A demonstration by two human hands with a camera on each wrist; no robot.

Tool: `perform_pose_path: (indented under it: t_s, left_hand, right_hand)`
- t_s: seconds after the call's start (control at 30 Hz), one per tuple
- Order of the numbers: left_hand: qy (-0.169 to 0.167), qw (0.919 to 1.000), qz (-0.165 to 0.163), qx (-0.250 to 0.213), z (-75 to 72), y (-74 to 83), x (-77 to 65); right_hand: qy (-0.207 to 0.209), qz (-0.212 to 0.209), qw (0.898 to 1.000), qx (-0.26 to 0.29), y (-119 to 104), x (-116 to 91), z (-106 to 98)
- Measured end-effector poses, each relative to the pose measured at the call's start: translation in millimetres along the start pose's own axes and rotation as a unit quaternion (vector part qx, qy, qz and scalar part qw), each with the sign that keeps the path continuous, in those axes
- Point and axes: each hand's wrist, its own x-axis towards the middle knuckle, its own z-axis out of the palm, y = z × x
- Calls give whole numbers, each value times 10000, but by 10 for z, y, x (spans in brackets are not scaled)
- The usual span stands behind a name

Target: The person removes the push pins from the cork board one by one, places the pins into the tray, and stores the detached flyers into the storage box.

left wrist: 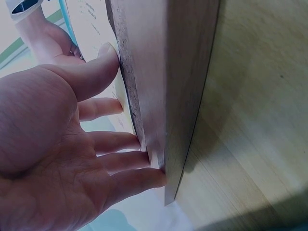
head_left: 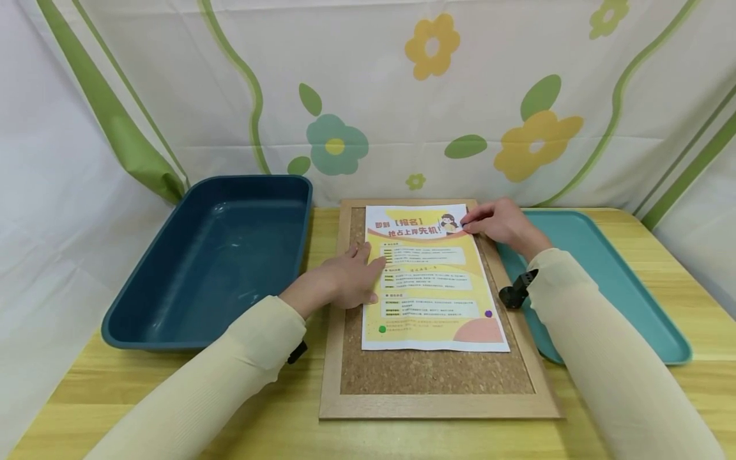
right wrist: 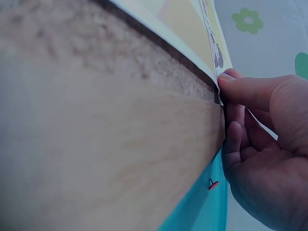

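Observation:
A yellow printed poster (head_left: 425, 275) lies on a wood-framed cork board (head_left: 437, 377). A green thumbtack (head_left: 382, 329) sits at its lower left and a purple thumbtack (head_left: 488, 314) at its lower right. My left hand (head_left: 351, 278) rests with spread fingers on the poster's left edge; in the left wrist view, some fingertips (left wrist: 154, 177) touch the board's frame. At the poster's upper right, my right hand (head_left: 500, 223) pinches a dark blue thumbtack (head_left: 463, 224), mostly hidden by the fingers. Whether its point is in the cork cannot be seen.
A deep navy basin (head_left: 132, 319) stands left of the board. To the right, partly under my right forearm, lies a teal tray (head_left: 621, 287); a red thumbtack (right wrist: 214, 185) is on it. A flowered curtain (head_left: 402, 96) hangs behind the wooden table (head_left: 276, 428).

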Motion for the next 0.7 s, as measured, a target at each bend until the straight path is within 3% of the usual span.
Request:
perform_pose_path:
  t_s: [0.7]
  left_hand:
    - [67,9999,41,65,6,-5,-4]
  right_hand:
    - [69,-61,9999,55,-5,-20,14]
